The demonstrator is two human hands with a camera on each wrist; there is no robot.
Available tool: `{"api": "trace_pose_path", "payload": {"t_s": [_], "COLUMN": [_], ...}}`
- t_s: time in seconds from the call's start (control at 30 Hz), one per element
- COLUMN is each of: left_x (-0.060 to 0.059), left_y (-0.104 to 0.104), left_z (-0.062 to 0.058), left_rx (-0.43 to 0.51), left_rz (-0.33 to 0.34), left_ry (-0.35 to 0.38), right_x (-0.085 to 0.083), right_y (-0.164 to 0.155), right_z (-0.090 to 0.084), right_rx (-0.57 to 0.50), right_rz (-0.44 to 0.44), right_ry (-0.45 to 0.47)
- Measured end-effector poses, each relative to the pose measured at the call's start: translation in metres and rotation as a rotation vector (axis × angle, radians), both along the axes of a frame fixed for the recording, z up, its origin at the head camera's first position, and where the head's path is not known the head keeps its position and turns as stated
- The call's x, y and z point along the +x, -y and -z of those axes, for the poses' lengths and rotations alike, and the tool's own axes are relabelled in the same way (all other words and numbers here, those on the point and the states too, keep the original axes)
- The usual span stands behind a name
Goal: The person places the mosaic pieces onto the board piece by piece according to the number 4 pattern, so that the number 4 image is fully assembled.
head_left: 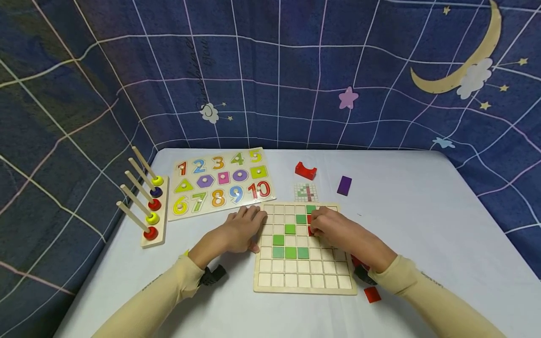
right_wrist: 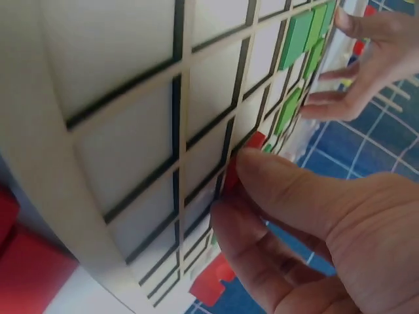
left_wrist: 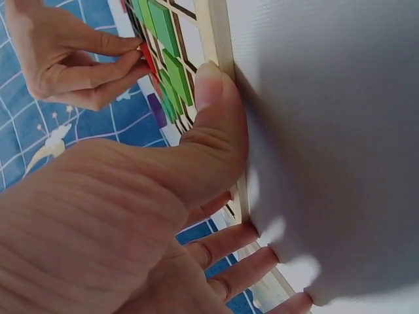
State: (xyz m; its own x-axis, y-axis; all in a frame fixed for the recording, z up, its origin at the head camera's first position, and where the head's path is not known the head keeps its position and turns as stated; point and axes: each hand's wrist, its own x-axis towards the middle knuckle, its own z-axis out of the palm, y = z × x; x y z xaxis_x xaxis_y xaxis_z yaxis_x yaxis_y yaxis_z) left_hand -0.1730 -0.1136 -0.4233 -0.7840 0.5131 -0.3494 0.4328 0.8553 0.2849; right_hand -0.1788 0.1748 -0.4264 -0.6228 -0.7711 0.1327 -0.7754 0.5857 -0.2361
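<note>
A wooden grid board lies flat on the white table. Several green tiles sit in its cells, forming a diagonal and a short row. My right hand pinches a red tile between thumb and fingers at the cells right of the green diagonal. Another red tile shows just above those fingertips. At the board's left edge my left hand rests with fingers spread; its thumb touches the wooden rim. The palm hides part of the lower cells in the right wrist view.
Behind the board lie a small pattern card, a red arch block and a purple tile. A loose red tile lies near the right forearm. Left stand a number puzzle and a peg stacker with coloured rings.
</note>
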Motion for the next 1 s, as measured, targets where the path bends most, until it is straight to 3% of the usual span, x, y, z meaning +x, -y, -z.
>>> {"api": "trace_pose_path", "payload": {"t_s": [0.3,0.53,1.0], "left_x": [-0.001,-0.001,0.000], "left_y": [0.001,-0.001,-0.003], "left_z": [0.000,-0.001,-0.002], "left_rx": [-0.018,-0.013,-0.027], "left_rz": [0.005,0.009,-0.005], "left_ry": [-0.008,-0.005,0.003], "right_x": [0.005,0.006,0.013], "right_y": [0.002,-0.001,-0.010], "right_z": [0.007,0.009,0.005], "right_rx": [-0.065,-0.114,-0.092], "right_rz": [0.050,0.054,0.112], "right_ry": [-0.072,-0.064,-0.010]}}
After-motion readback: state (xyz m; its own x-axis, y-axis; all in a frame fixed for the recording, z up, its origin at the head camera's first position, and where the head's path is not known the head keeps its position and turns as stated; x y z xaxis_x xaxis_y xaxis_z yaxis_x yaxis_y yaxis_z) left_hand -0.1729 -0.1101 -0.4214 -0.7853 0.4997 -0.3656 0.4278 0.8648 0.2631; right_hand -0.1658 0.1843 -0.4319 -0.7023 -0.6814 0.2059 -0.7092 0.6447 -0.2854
